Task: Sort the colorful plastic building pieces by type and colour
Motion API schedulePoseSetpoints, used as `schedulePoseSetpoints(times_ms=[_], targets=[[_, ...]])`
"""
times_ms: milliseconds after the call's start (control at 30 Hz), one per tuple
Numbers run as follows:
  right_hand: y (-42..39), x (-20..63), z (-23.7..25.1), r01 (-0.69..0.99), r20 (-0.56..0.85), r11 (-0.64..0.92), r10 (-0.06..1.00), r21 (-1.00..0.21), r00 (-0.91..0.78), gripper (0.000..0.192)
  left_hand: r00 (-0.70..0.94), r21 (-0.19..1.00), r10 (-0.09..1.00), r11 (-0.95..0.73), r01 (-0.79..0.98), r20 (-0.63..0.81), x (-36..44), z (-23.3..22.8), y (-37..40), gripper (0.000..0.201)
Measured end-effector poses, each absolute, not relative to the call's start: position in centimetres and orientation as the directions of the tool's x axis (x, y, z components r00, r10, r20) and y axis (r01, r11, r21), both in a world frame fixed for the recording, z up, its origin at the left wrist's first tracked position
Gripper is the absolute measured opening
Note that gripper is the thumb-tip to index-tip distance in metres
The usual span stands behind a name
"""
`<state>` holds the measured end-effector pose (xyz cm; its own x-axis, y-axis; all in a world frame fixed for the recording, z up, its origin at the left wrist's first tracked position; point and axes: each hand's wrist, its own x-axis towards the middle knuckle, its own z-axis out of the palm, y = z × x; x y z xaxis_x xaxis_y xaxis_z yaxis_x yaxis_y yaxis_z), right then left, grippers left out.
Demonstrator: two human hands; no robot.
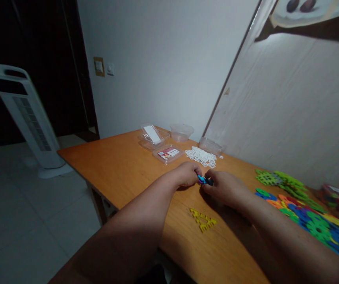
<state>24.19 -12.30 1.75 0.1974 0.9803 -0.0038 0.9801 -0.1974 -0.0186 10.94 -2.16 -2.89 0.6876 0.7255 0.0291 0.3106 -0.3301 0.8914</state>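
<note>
My left hand (187, 174) and my right hand (224, 187) meet over the middle of the orange wooden table (122, 165). Both pinch a small blue plastic piece (204, 180) between their fingertips; it may be two pieces joined, but I cannot tell. A yellow triangular assembly of plastic pieces (203, 220) lies flat on the table just in front of my hands.
A pile of white pieces (201, 156) lies beyond my hands. Clear plastic containers and lids (154, 136), one lid with a red label (168, 153), sit at the far end. Several colourful pieces (314, 221) cover the right side. A white tower fan (29, 118) stands on the floor left.
</note>
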Motion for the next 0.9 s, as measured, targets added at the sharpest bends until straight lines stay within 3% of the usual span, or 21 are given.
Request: schedulePoseSetpoints(times_ms=[233,400,533,633,733,900], targets=[[-12.5,24.3,1.7,0.98,0.018,-0.196,0.98,-0.044,0.197,0.029,0.679,0.85,0.731,-0.4,0.343,0.071,11.0,-3.0,-1.8,0.011],[-14.3,23.8,3.2,0.984,0.137,-0.135,0.979,-0.114,0.15,0.037,0.689,0.86,0.722,-0.394,0.325,0.07,11.2,-3.4,-1.5,0.013],[-17.4,22.4,4.1,0.971,0.027,0.0,1.0,-0.24,0.007,0.016,0.658,0.862,0.744,-0.406,0.303,0.119,11.2,-3.6,-1.4,0.013],[-19.6,21.2,3.9,0.951,-0.036,0.082,0.995,-0.298,-0.097,0.016,0.609,0.864,0.782,-0.391,0.316,0.132,11.1,-3.4,-1.6,0.016],[-21.0,20.4,3.0,0.965,-0.045,0.104,0.992,-0.241,-0.118,0.027,0.568,0.865,0.808,-0.389,0.318,0.154,11.0,-3.3,-1.7,0.018],[-21.6,19.8,1.3,0.982,-0.004,0.103,0.994,-0.157,-0.105,0.017,0.567,0.869,0.804,-0.399,0.291,0.179,11.1,-3.1,-1.6,0.014]])
